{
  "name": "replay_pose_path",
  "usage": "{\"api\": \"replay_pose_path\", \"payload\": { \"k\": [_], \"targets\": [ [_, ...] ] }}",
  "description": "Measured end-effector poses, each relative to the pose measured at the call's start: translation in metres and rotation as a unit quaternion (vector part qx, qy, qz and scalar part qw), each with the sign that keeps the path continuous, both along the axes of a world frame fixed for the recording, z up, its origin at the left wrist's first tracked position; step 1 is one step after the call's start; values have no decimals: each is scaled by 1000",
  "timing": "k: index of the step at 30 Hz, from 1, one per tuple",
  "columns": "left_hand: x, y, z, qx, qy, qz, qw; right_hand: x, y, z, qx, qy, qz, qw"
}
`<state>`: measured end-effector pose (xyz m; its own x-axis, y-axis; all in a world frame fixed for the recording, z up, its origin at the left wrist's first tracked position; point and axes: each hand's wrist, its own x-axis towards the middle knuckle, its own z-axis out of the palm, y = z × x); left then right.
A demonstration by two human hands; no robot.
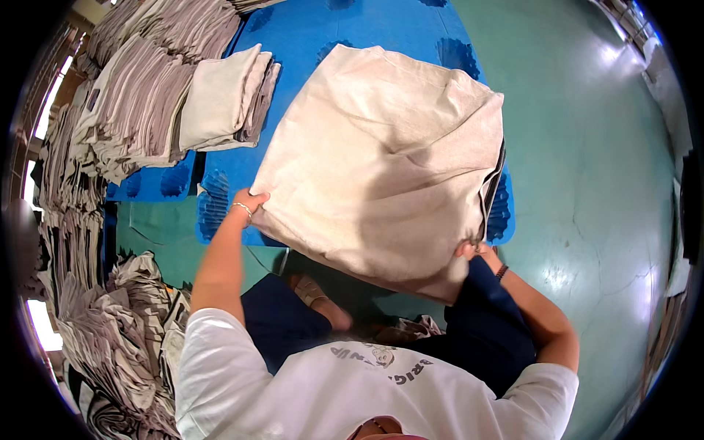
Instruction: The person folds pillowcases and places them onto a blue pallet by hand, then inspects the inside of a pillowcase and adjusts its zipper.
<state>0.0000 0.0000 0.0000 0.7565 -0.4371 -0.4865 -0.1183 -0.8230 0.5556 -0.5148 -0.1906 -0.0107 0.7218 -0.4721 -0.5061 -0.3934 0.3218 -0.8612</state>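
A large beige fabric cover (330, 161), creased in its right half, lies spread over a blue platform (293, 29), its near edge hanging past the platform's front. My left hand (251, 202) pinches the cover's near-left corner, thumb on top. At the near-right corner my right hand (475, 250) is closed on the cloth beside my raised knee; some of its fingers are hidden. Along the right side the cover's layers part, showing a dark edge between them.
Folded beige covers (224, 99) sit left of the spread one, beside long rows of stacked fabric (136, 103). A loose heap of cloth (139, 330) lies at the lower left. Green floor (579, 169) runs along the right. My sandalled foot (312, 293) is below the platform's front edge.
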Motion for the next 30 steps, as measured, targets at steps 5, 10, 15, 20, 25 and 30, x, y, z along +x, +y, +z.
{"api": "replay_pose_path", "payload": {
  "k": [5,10,15,20,25,30],
  "targets": [
    [-26,27,52,4,281,50,958,1,7,72,172,-100,-236,951],
    [-60,72,36,34,411,64,909,-44,11,39,17,63,-143,988],
    [-19,-7,59,-72,308,-16,949,30,-103,72,-332,192,-6,924],
    [56,-90,235,-349,352,5,869,95,-220,259,-526,-74,-281,800],
    [44,-82,364,-455,217,-46,862,84,-216,370,-313,-338,-253,851],
    [29,-51,357,-457,185,-93,865,55,-212,342,-400,-249,-197,860]
  ]
}}
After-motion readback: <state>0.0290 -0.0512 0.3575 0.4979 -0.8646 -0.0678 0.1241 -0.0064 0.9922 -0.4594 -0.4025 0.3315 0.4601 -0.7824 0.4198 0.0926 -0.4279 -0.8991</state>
